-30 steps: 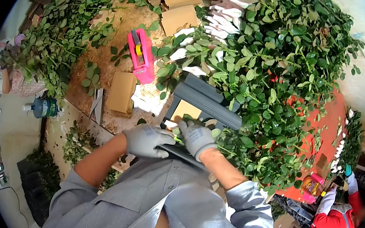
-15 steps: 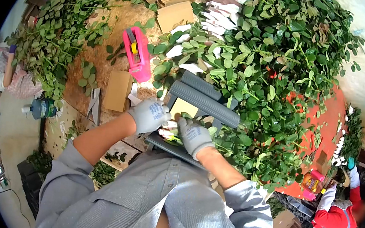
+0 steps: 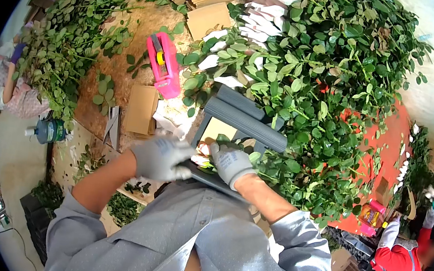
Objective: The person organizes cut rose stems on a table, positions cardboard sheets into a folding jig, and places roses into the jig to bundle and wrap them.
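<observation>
My left hand, in a grey glove, is smeared by motion at the left front edge of the dark grey ribbed stand. Its fingers are too blurred to read. In its matching glove, my right hand is closed around a rose at the stand, its thumb on top and the other fingers mostly hidden. Pale pink rose heads show just left of that hand, with leaves and stems running off to its right. Behind them a piece of tan cardboard lies on the stand.
A pink tape dispenser, cardboard pieces and scissors-like grey blades lie to the left. Leafy stems, some with white-wrapped heads, pile up right and behind. Co-workers are at the far left and right, one in red.
My left hand has moved left and toward my body, away from the rose heads, which now show more. My right hand stays nearly in place.
</observation>
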Available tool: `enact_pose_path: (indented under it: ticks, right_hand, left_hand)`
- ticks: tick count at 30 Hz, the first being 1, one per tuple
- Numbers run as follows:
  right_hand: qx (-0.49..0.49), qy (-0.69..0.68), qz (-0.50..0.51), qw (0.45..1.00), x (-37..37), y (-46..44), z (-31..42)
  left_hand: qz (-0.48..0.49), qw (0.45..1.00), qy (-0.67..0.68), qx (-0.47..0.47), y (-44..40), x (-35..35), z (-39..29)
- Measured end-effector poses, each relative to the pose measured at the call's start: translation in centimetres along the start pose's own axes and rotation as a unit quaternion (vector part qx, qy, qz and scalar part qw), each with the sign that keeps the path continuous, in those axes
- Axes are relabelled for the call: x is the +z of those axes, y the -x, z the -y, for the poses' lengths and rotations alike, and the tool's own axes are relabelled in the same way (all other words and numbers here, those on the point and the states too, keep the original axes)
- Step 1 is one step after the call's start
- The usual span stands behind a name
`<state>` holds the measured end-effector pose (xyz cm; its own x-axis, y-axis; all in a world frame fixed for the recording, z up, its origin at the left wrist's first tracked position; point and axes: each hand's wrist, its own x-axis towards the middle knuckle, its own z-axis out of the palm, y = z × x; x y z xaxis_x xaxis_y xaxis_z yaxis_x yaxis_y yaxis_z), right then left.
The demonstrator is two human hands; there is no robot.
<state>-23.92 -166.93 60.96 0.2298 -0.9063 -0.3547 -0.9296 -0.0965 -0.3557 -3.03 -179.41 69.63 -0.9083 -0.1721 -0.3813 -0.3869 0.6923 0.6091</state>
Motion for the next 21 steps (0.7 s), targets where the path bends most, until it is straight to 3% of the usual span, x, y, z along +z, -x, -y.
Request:
enact_pose_path:
  ticks: [2,6,8,13,20,21]
  right_hand:
    - [-0.003,0.023,0.017,1.0,-0.4,-0.2,0.2]
    - [0.004,0.028,0.024,0.999,-0.6,-0.6,0.4]
    - [-0.021,0.011,-0.067,0.997,0.6,-0.7,-0.1]
    - [-0.029,0.004,-0.006,1.0,-0.3,-0.6,0.2]
    - [-0.031,-0.099,-0.038,0.994,0.2,-0.1,-0.5]
    - [-0.03,-0.105,-0.034,0.993,-0.3,0.0,-0.4]
  left_hand:
    - [0.0,0.999,0.002,0.048,-0.2,3.8,-0.5]
    - [0.049,0.998,0.049,0.005,-1.4,4.2,-0.7]
    - [0.042,0.997,0.062,-0.007,-1.2,4.3,-0.7]
    - [0.056,0.998,0.035,0.001,-1.3,4.2,-1.1]
    - [0.021,1.0,-0.001,0.012,-1.6,4.0,-2.1]
    - [-0.011,0.998,-0.029,0.047,-1.9,5.8,-0.8]
